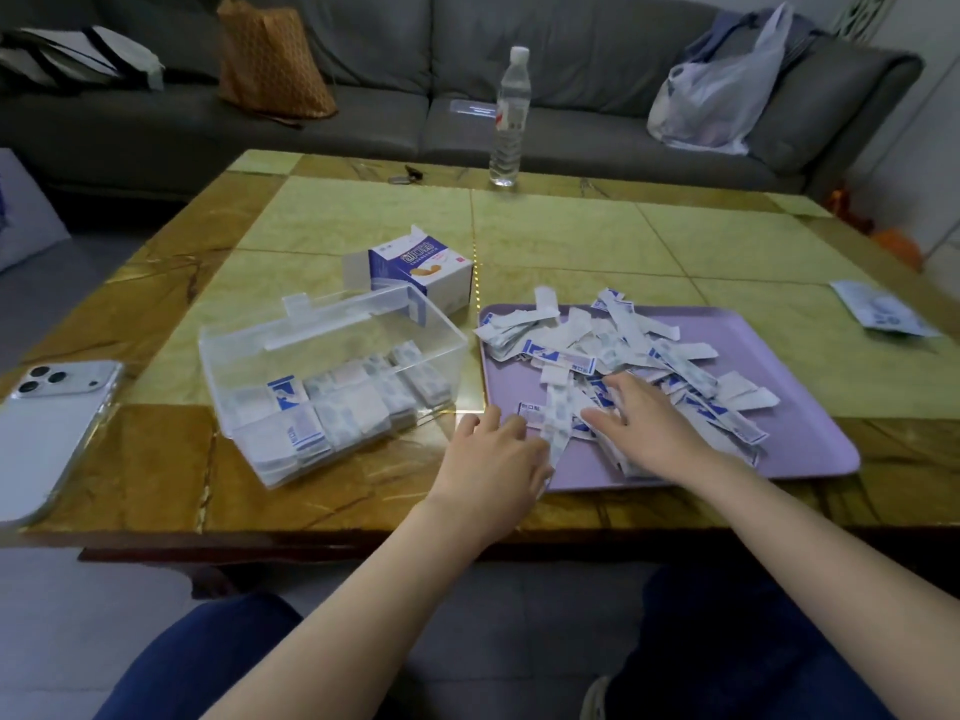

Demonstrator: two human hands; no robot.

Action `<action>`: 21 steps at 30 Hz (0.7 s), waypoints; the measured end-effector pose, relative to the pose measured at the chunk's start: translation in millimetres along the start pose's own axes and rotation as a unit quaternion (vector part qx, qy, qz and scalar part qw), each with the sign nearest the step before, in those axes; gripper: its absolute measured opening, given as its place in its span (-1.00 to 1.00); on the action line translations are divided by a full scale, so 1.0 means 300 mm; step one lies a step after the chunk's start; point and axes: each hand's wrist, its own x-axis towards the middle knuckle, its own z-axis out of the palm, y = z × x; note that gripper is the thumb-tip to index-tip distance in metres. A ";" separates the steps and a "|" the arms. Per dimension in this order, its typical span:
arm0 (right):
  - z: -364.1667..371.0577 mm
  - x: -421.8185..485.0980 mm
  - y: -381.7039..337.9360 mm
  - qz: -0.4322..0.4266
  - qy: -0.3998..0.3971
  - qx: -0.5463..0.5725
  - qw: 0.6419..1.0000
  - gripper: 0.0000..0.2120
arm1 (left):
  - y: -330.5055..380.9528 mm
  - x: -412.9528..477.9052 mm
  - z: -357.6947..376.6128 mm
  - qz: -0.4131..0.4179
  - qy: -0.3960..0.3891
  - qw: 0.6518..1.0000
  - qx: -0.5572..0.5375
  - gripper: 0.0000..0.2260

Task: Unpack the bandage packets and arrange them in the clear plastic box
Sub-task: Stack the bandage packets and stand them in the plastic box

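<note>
Bandage packets [613,350]: flat paper strips heaped on lilac tray [810,449]; right hand [647,431] splayed atop; left hand [493,454] grip unclear.

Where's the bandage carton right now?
Head view, left of centre: the opened bandage carton lies on the table just behind the clear plastic box, next to the far-left corner of the purple tray.

The phone [49,423], at 9 o'clock on the worktop [571,236], is cut off by the left edge. The right hand [649,428] covers part of the packets [623,350]. Packet print is too small to read. The fingers of the left hand [493,454] are blurred; its grip cannot be determined.
</note>
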 end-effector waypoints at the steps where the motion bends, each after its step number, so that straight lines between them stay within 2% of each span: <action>1: 0.005 -0.002 0.000 -0.004 0.000 0.008 1.000 -0.42 | 0.003 0.015 0.009 -0.003 -0.009 1.000 0.005 -0.70; 3: 0.011 -0.012 -0.005 -0.012 0.005 0.014 1.000 -0.40 | 0.006 0.046 0.018 -0.014 0.002 1.000 -0.006 -0.71; 5: 0.010 -0.021 -0.008 -0.026 0.012 0.009 1.000 -0.36 | 0.004 0.080 0.017 -0.025 0.007 0.999 -0.030 -0.60; 8: 0.005 -0.023 -0.019 -0.033 0.018 0.000 0.999 -0.33 | -0.003 0.121 0.005 -0.050 -0.049 0.995 -0.073 -0.38; 10: 0.002 -0.015 -0.027 -0.022 0.011 0.037 0.999 -0.32 | -0.005 0.146 0.004 -0.062 -0.068 0.992 -0.084 -0.32; 17: -0.005 -0.001 -0.031 0.026 -0.049 0.171 0.984 -0.30 | -0.011 0.206 -0.001 -0.106 -0.096 0.988 -0.054 -0.43; 21: -0.008 0.001 -0.040 0.034 -0.085 0.220 0.971 -0.39 | -0.009 0.219 -0.004 -0.118 -0.118 0.985 -0.039 -0.55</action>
